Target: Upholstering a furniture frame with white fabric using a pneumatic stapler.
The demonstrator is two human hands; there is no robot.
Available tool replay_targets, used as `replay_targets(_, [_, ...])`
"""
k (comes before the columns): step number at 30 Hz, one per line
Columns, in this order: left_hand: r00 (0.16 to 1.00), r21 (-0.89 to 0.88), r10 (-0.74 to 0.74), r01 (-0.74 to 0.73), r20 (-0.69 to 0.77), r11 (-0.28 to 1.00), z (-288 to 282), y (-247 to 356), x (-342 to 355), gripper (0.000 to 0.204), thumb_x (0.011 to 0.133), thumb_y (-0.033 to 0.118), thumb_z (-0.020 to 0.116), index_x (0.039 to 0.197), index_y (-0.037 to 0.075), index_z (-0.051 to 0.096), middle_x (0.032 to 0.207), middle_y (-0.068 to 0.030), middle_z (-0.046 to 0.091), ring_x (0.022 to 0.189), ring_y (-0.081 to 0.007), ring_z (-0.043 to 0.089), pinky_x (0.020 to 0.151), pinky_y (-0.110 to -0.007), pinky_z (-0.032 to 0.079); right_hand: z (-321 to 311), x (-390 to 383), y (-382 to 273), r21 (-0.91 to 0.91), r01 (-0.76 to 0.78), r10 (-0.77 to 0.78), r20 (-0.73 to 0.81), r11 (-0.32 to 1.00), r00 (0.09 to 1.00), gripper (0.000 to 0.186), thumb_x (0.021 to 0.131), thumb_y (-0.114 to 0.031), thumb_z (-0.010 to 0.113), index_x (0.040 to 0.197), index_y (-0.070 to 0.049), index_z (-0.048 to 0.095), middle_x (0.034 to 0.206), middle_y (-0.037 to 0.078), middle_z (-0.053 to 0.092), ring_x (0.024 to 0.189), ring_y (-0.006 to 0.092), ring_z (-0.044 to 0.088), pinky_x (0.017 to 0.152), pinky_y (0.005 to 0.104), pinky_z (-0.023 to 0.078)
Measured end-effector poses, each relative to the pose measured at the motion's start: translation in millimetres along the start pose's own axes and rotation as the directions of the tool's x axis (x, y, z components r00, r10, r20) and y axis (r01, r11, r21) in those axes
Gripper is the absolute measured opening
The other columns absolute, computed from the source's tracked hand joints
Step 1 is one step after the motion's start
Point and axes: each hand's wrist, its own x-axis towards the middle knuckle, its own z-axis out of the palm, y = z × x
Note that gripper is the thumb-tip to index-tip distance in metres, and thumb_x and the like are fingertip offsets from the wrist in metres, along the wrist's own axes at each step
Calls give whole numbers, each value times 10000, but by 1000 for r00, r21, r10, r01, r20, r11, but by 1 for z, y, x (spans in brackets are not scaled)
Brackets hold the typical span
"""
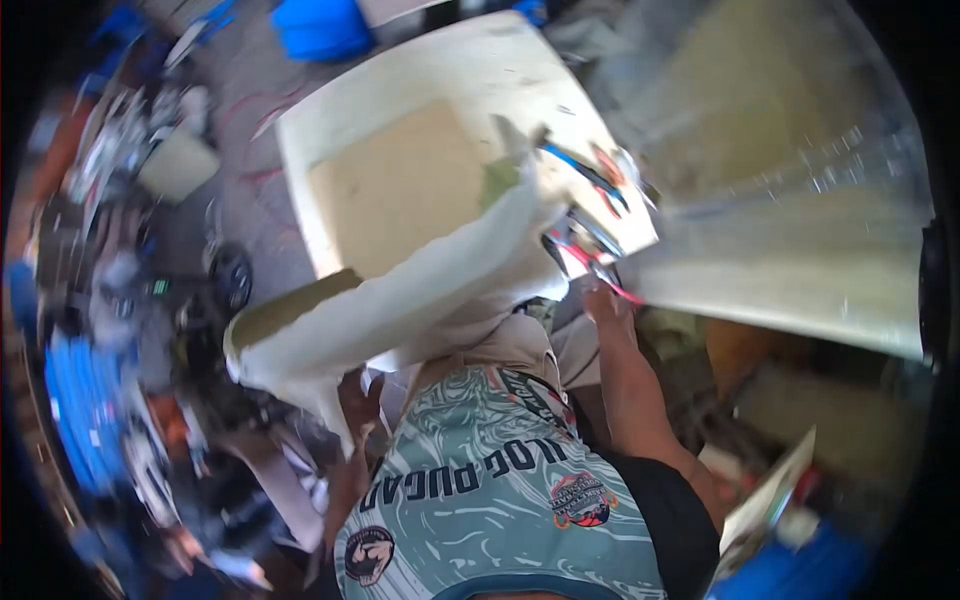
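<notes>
A long white cloth-covered piece (420,285) lies slantwise across my lap, with a brownish-olive inner face showing at its left end. Below that end is my left hand (362,400), close to the hanging white edge; blur and the cloth hide how its fingers are set. My right hand (598,298) is at the table's near right corner, its fingers closed around a red-handled hand tool (622,290) whose exact kind is smeared. Just beyond it, blue-handled pliers (580,172) and other small tools rest on the white table (400,75).
A flat tan board (395,180) lies on the table. To the right stands a large clear plastic-wrapped pale block (790,200). Scattered clutter and a small black wheel (232,275) are on the left, with a blue bundle (85,410) beyond. A blue container (320,28) stands behind the table.
</notes>
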Motion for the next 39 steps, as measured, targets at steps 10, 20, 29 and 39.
replay_targets(10, [766, -227, -149, 362, 626, 904, 33, -78, 47, 394, 915, 262, 592, 1192, -18, 589, 1132, -165, 640, 1034, -291, 601, 901, -387, 473, 64, -218, 14, 56, -266, 203, 505, 962, 839, 356, 834, -328, 584, 1034, -49, 677, 1022, 191, 683, 954, 377, 656, 830, 465, 526])
replay_targets(20, [774, 137, -291, 259, 563, 956, -100, 80, -11, 287, 894, 127, 590, 1148, -1, 628, 1082, -164, 670, 965, -267, 628, 860, -355, 490, 98, -173, 37, 425, -371, 344, 142, 826, 928, 153, 870, -230, 614, 920, -95, 665, 809, 61, 644, 753, 187, 616, 684, 332, 512])
replay_targets(29, [900, -640, 422, -261, 110, 723, -228, 172, 17, 255, 779, -29, 674, 1034, -16, 681, 1072, -161, 686, 985, -283, 677, 867, -336, 518, -361, -102, -224, 569, 730, -356, -638, 379, 682, 163, 917, -115, 620, 1046, -21, 652, 1020, 90, 643, 945, 181, 593, 859, 307, 462])
replay_targets(39, [847, 123, 437, -420, -302, 899, -214, 135, 51, 429, 690, 107, 809, 1088, 87, 650, 1286, -118, 574, 1227, -331, 512, 1007, -424, 432, -388, -214, -394, 2, 1000, -943, -334, -6, -5, 373, 719, -208, 782, 1036, -69, 644, 1165, 113, 607, 1145, 344, 536, 944, 462, 437])
